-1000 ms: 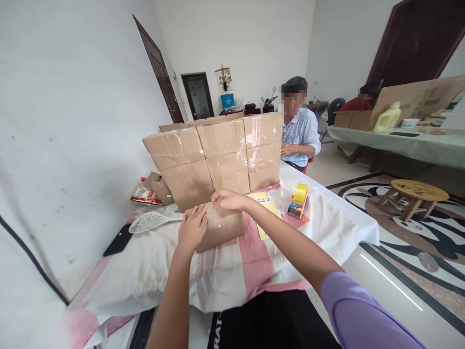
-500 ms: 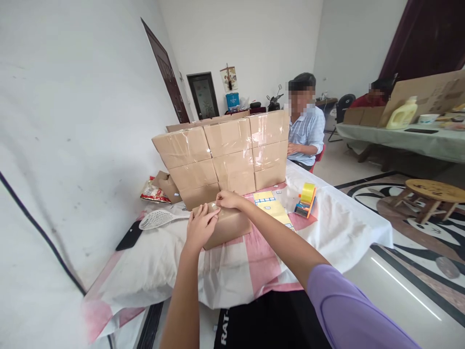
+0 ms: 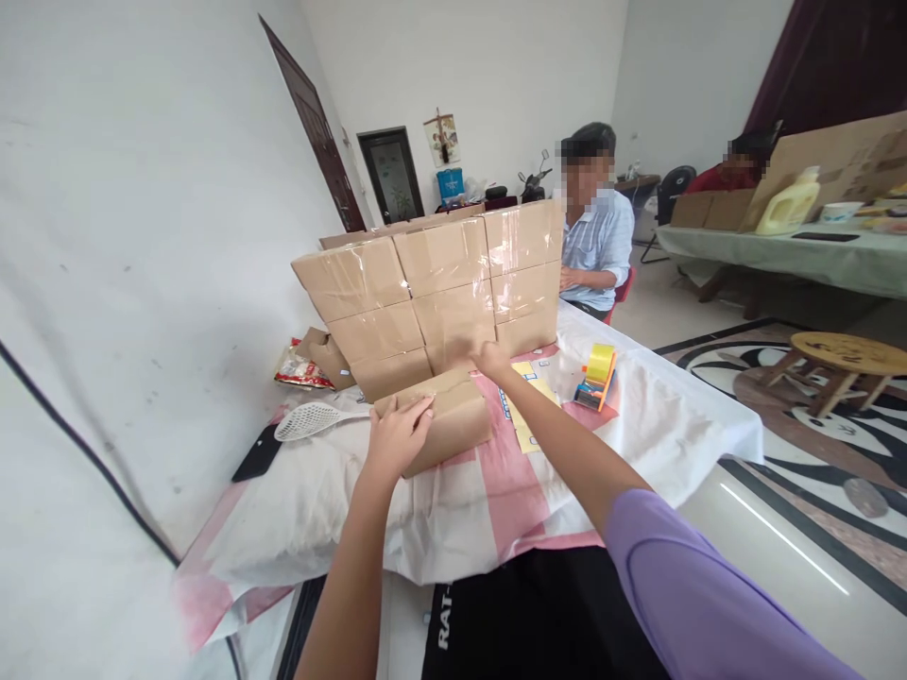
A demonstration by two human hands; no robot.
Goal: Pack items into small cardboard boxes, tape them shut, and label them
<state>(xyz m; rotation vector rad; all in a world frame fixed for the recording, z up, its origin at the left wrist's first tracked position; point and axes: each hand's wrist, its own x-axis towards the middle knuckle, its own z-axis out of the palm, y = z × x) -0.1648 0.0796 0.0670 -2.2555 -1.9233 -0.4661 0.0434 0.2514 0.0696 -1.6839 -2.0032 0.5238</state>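
A closed brown cardboard box [image 3: 453, 434] lies on the table in front of me. My left hand [image 3: 399, 432] rests on the left end of its top, fingers stretched out and flat. Beyond the box's right end is my right hand [image 3: 490, 361], smeared by motion; whether it holds anything is not visible. It hovers in front of a wall of taped cardboard boxes [image 3: 453, 255]. A yellow sheet with blue marks [image 3: 525, 430] lies under my right forearm. To the right stands an orange and blue tape dispenser with yellow tape [image 3: 599, 378].
Left of the box lie a white slotted skimmer [image 3: 312, 422], a dark phone [image 3: 256, 455] and a red and white packet [image 3: 301, 368]. A co-worker [image 3: 602, 227] sits beyond the boxes. A wooden stool [image 3: 847, 354] stands on the floor at right.
My right hand has left the box's top and moved right and up. The left hand stays on the box. The yellow sheet appears shifted and turned slightly under my forearm.
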